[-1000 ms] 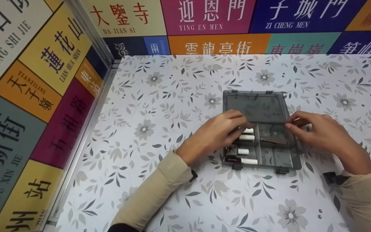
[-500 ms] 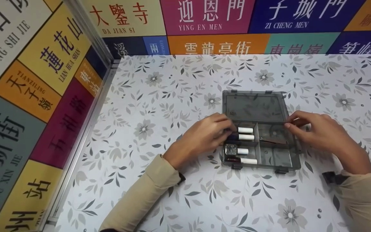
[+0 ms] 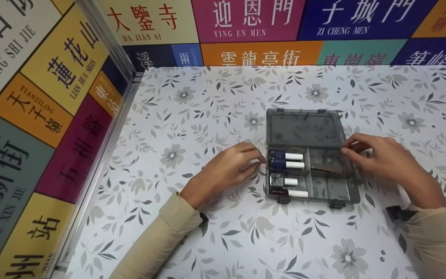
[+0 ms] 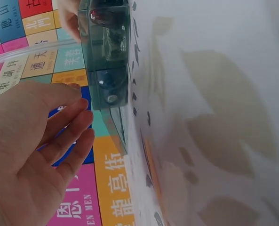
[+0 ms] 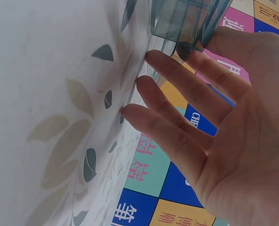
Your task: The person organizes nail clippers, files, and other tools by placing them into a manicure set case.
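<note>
Smoky translucent plastic box (image 3: pixel 326 154) lies open on white leaf-patterned tabletop (image 3: pixel 223 236); at its nine o'clock, the left hand (image 3: pixel 229 164) holds nothing, fingers loose; at three, the right hand (image 3: pixel 383 159) pinches the box's edge

The box (image 3: pixel 311 199) lies on the tabletop (image 3: pixel 215 104), well apart from its far edge and left edge, its lid (image 3: pixel 302 128) opened back toward the far edge. In the box's far-left compartment two bottles (image 3: pixel 278 155) lie side by side, caps toward the right; two more bottles (image 3: pixel 277 180) fill the near-left one likewise. A small tool (image 3: pixel 327 169) lies in the right half. The left grip (image 3: pixel 227 166) is just beside the box's left wall; the right grip (image 3: pixel 381 159) touches its right side by the lid. Wall panels (image 3: pixel 250 23) stand behind the far edge.
</note>
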`<move>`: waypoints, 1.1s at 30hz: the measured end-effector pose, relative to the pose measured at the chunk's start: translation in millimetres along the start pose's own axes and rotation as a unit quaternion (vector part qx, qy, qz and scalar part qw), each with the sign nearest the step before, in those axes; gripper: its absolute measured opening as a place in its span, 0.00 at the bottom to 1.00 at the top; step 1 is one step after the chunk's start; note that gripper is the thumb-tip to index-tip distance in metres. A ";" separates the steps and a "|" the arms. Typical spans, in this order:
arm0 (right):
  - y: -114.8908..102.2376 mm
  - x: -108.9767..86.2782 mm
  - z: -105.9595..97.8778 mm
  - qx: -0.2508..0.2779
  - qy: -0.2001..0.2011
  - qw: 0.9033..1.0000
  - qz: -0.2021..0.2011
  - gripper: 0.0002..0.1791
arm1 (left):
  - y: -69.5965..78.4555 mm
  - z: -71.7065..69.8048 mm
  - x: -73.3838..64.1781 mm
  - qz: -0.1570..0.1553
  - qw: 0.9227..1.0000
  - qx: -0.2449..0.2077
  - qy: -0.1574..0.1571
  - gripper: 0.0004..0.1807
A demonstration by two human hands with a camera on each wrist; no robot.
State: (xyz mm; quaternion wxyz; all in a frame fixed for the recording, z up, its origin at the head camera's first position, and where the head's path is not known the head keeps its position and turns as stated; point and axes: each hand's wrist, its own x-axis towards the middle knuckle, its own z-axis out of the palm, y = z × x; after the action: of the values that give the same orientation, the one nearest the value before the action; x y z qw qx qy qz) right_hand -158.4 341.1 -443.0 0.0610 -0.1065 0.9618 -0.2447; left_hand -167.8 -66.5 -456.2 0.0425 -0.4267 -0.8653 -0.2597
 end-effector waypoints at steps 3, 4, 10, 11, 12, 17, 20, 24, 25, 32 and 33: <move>-0.1 -0.2 0.5 0.003 0.001 1.000 -0.001 0.13 | -1.9 0.0 -5.7 -0.011 1.000 -0.001 -0.009 0.07; -0.1 -0.1 0.6 0.003 0.001 1.000 -0.002 0.13 | -2.6 0.0 -7.5 -0.015 1.000 -0.001 -0.012 0.07; -0.1 0.7 1.1 0.006 -0.001 1.000 -0.004 0.13 | -9.5 0.1 -18.0 -0.017 1.000 -0.012 -0.004 0.06; -0.1 0.6 1.0 0.006 -0.001 1.000 -0.004 0.13 | -10.9 -0.2 -19.6 -0.013 1.000 -0.012 -0.002 0.06; 0.0 0.6 1.0 0.005 -0.001 1.000 -0.004 0.13 | -12.3 -0.5 -21.5 -0.011 1.000 -0.012 0.000 0.06; 0.1 -0.4 0.5 0.003 -0.001 1.000 -0.001 0.14 | -17.6 -5.4 -31.2 -0.024 1.000 -0.007 -0.003 0.06; -0.2 -0.2 0.3 0.003 -0.002 1.000 0.000 0.14 | -20.1 -9.8 -38.1 -0.047 0.999 -0.009 -0.014 0.07; -0.4 0.3 0.8 0.005 -0.001 1.000 -0.001 0.14 | -23.5 -15.4 -47.7 -0.080 0.996 -0.022 -0.029 0.07; -0.4 0.3 1.0 0.004 -0.001 1.000 -0.001 0.14 | -24.3 -16.7 -50.0 -0.088 0.995 -0.026 -0.032 0.07; -0.3 0.3 1.2 0.003 -0.002 1.000 0.001 0.15 | -30.0 -22.9 -62.7 -0.120 0.991 -0.044 -0.049 0.05; -0.3 0.2 1.0 0.004 -0.002 1.000 0.002 0.14 | -31.0 -23.4 -64.1 -0.121 0.990 -0.047 -0.050 0.05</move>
State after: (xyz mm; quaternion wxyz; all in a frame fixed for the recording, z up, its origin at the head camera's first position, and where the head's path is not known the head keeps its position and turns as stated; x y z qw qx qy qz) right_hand -158.4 340.4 -443.7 0.0639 -0.1053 0.9609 -0.2478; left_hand -154.4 -139.3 -467.8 -0.0526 -0.3331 -0.8985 -0.2811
